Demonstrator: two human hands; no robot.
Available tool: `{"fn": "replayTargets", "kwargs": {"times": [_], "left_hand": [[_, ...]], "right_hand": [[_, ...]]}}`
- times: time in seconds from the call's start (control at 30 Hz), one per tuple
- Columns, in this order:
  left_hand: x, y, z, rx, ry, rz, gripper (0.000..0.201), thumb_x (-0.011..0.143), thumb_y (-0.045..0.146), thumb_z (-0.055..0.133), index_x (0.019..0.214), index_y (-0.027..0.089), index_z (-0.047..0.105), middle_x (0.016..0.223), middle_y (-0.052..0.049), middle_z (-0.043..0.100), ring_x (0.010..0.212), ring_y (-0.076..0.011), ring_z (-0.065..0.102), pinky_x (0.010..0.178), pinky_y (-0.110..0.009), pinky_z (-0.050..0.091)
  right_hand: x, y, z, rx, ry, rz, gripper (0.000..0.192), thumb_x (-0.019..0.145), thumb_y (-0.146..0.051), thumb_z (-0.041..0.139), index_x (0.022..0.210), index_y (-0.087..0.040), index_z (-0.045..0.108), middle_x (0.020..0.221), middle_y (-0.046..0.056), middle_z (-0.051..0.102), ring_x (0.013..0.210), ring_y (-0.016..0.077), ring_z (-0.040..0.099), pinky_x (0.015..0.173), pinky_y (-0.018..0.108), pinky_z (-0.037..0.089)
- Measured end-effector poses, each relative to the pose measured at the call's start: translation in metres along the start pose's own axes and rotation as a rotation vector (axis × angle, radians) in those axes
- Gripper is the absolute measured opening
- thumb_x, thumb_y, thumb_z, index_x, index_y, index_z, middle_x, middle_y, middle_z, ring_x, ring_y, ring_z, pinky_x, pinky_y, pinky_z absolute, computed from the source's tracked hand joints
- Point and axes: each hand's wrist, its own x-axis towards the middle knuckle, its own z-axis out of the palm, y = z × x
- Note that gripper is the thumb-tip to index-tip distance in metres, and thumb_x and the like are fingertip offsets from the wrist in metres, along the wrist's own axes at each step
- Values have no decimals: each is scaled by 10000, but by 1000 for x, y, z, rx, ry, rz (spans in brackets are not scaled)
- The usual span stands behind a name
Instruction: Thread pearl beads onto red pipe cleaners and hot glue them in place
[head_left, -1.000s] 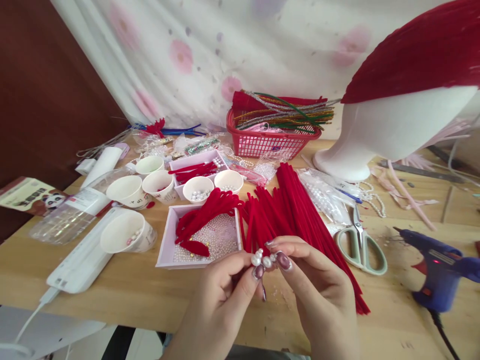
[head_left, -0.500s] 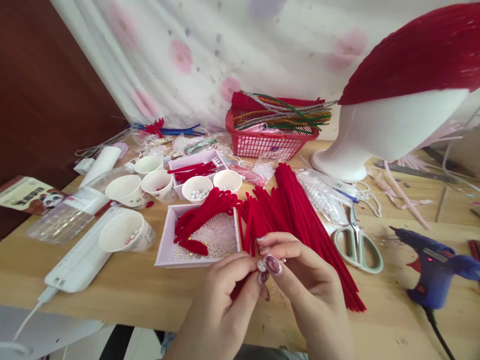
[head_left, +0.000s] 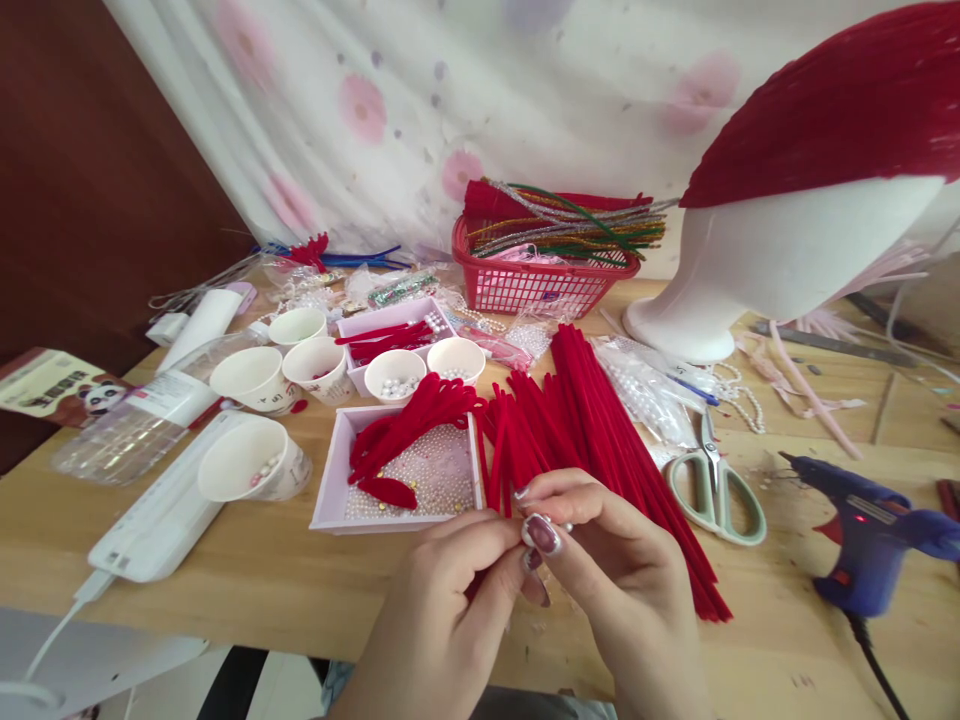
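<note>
My left hand (head_left: 457, 590) and my right hand (head_left: 611, 570) meet at the front of the table, thumbs and fingers pinched together. Between the fingertips are small white pearl beads (head_left: 568, 527), mostly covered by the nails. Whatever joins the beads is hidden. A bundle of red pipe cleaners (head_left: 600, 440) lies just beyond my right hand. Close to my left hand is a lilac tray (head_left: 319, 500) of small pearls, with looped red pipe cleaner pieces (head_left: 416, 425) on top.
Paper cups (head_left: 247, 460), some with beads, stand left of the tray, by a white power strip (head_left: 161, 510). At right lie scissors (head_left: 715, 480) and a blue glue gun (head_left: 862, 530). Behind are a red basket (head_left: 540, 285) and a white foam head (head_left: 757, 260) with a red covering.
Both hands stay pinched in the same place. My right thumb and fingers have shifted slightly, and the larger bead is now more covered by the thumb.
</note>
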Motion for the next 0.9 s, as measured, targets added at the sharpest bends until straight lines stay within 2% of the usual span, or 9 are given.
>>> {"fn": "replayTargets", "kwargs": {"times": [0.07,0.17,0.3,0.53,0.63,0.7,0.8,0.83,0.9], "left_hand": [[0,-1,1,-4,3,7,361,1014,256,511,722,219,720,664,1,632,578,-142,527,614,-261,449],[0,-1,1,26,8,27,362,1008,233,512,698,219,700,645,10,610,567,-138,511,615,-253,451],[1,-3,-1,70,-1,43,366,1014,228,512,693,215,688,639,16,588,561,-135,497,604,-248,442],[-1,-5,-1,111,1,58,325,1024,219,500,893,229,798,671,4,583,601,-154,530,587,-249,439],[0,-3,1,91,27,51,322,1015,229,510,862,231,794,659,6,579,590,-154,521,599,-253,454],[2,-1,2,51,26,32,317,1006,236,522,811,228,772,689,-2,624,621,-156,547,644,-257,476],[5,1,2,-80,-1,-71,307,987,285,550,743,215,723,717,-14,685,615,-149,551,623,-261,460],[6,1,3,-142,-6,-127,304,978,314,568,731,208,709,708,-16,688,593,-140,532,590,-258,438],[8,-1,4,-282,-13,-242,295,957,385,611,752,194,704,681,-10,669,545,-117,477,528,-248,381]], "right_hand": [[1,1,-2,20,-57,-1,87,912,-232,797,872,-307,819,968,-12,703,639,81,644,546,162,595],[3,2,-6,11,-105,-17,118,930,-204,774,890,-309,810,969,-11,689,706,103,657,555,164,600],[5,2,-7,1,-97,-21,106,925,-205,779,883,-300,801,956,-8,679,740,112,639,567,162,582],[5,3,-10,-35,-85,-35,112,908,-195,793,854,-293,792,927,-12,679,769,125,643,603,187,571],[8,2,-8,-60,-90,-52,107,914,-214,788,866,-309,792,934,-12,700,781,133,661,593,192,554],[7,-2,-5,-126,-76,-92,77,912,-256,795,924,-330,808,999,2,735,883,168,694,694,232,587],[-6,-10,-15,-275,93,-199,176,878,-392,827,1053,-368,816,1136,32,759,1107,264,679,950,367,565],[-13,-11,-27,-327,229,-233,185,869,-434,828,1044,-374,815,1129,40,756,1120,286,665,983,405,535],[-31,-12,-65,-456,599,-284,118,871,-454,815,944,-363,800,1058,57,725,1062,302,638,960,446,462]]}}
